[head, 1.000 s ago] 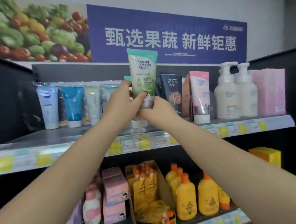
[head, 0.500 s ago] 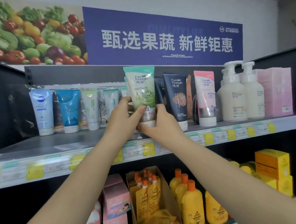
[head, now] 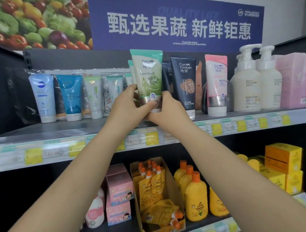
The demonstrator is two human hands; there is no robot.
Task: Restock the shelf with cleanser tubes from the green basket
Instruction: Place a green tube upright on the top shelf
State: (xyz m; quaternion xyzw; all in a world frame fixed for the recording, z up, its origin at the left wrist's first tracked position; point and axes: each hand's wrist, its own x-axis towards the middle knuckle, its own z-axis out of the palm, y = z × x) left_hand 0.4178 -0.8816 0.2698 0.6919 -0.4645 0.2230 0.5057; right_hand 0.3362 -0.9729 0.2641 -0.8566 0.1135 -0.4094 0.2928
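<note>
Both hands are up at the top shelf [head: 41, 131]. The left hand [head: 128, 108] and the right hand [head: 168, 109] both hold the bottom end of one green tube [head: 148, 76], with fingers curled round its cap. The left thumb lies across the front of the cap.

A second ago the green tube was held high, well above the shelf. Now it has come down, and its cap looks to be at the shelf or just over it, but the hands hide the spot, so I cannot tell if it is touching. The tube stands nearly straight up, with its flat end on top.

It sits right in front of another green tube [head: 131, 70] of the same kind, which peeks out behind its left side. A dark tube [head: 184, 84] stands just beside it on the right, and a pink tube [head: 217, 82] is further right. Blue and white tubes stand toward the left end of the shelf.

I think this tube is almost put away. The hands need to set it down in its row near the middle of the shelf and let go gently so it does not tip over.

The green basket is not in view
</note>
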